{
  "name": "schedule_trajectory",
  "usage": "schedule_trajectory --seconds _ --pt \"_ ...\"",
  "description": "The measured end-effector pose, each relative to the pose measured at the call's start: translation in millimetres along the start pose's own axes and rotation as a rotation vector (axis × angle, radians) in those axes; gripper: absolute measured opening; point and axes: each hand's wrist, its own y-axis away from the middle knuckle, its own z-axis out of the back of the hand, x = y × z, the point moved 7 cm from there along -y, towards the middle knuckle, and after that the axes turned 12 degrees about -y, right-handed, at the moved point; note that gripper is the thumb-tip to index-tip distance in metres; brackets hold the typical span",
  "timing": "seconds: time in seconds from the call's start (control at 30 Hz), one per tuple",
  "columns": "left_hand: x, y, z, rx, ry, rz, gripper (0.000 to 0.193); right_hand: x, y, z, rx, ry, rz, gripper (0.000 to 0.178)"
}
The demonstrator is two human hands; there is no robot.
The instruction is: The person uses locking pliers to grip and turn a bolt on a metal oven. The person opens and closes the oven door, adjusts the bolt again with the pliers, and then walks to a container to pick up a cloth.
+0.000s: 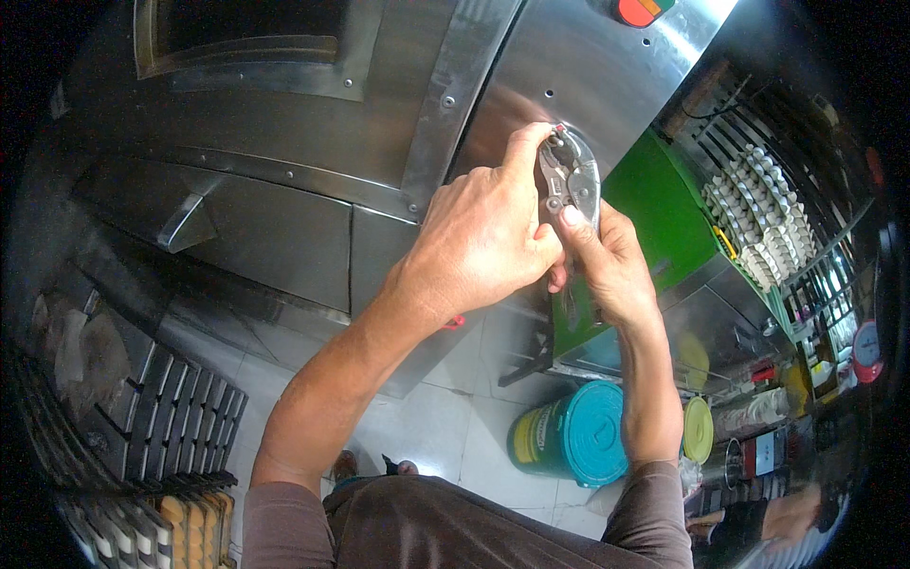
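Appears a bakery kitchen: steel oven-like unit (275, 213) stands left of left grip (488, 228); pale egg trays (758, 213) right of right grip (623, 270); bun-like goods (174, 523) lower left.

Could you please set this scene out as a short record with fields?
Tool: silver pliers-like tool
Right hand: grips the tool, thumb against it
Left hand: index fingertip at the tool's tip
Behind: stainless steel panel
Right side: green surface, stacked egg trays
Floor: teal lidded bucket

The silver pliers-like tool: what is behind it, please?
Behind the tool, a shiny steel panel shows. What the tool and the left hand cover cannot be seen.
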Motion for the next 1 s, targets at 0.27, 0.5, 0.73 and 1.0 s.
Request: schedule_trajectory --seconds 0.27,0.5,0.73,1.0 --pt "-3 5 -4 -0.001 -0.033 0.001 0.082 7 2 8 -0.002 0.125 0.017 0.030" --pt "-6 58 -35 -0.110 0.708 0.035 0.050 -13 58 -16 0.067 -0.044 -0.062 0.028" --pt "-27 67 -51 -0.150 1.164 0.177 0.030 -3 90 -26 0.047 0.078 0.150 0.026" --pt "-11 63 -62 -0.140 1.410 0.275 0.034 -81 158 1 -0.259 -0.038 0.027 0.019"
